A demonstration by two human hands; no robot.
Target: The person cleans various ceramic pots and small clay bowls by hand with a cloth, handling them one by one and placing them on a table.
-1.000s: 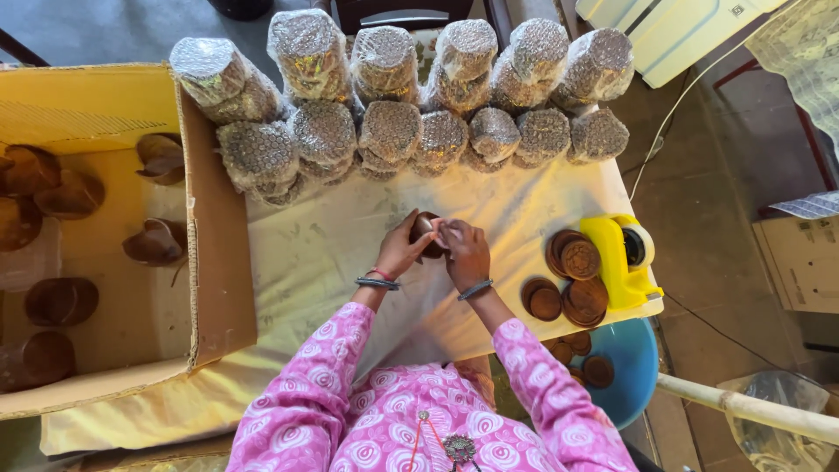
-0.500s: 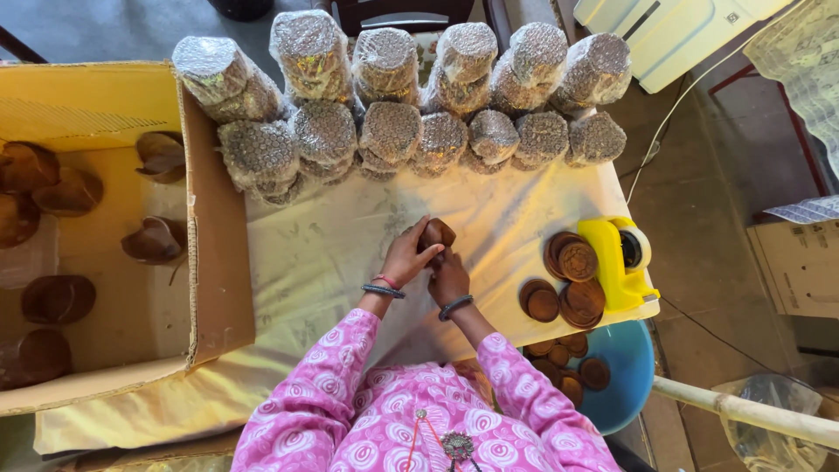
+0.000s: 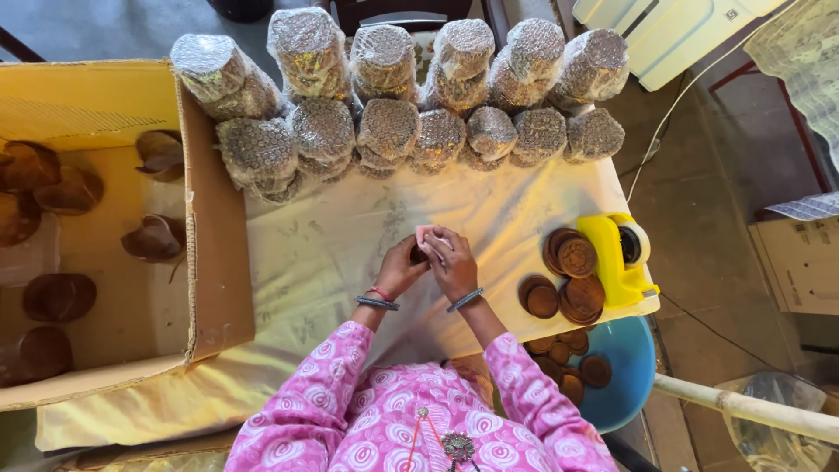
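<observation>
Cloth-covered table (image 3: 332, 262) below me: my left hand (image 3: 404, 267) and right hand (image 3: 450, 260) now close together, fingers clamped on a small brown disc (image 3: 420, 253), newly pale-wrapped, before the wrapped stacks (image 3: 411, 131).

Looks like a small packing workshop to us, hand-run, not a home kitchen or a shop floor. What we go by: a table under a creased pale plastic sheet (image 3: 332, 253) used as the bench. Beyond the hands, two rows of round stacks wrapped in clear plastic film (image 3: 411, 131). Left of the hands, a large open yellow-lined cardboard box (image 3: 214, 262) holding loose brown curved pieces (image 3: 153, 240). Right of the hands, flat brown embossed discs (image 3: 577, 258) beside a yellow tape dispenser (image 3: 616, 262); more discs in a blue plastic tub (image 3: 625, 367) just below. Bare dusty floor (image 3: 708, 218) further right, another carton (image 3: 800, 253) there.
</observation>
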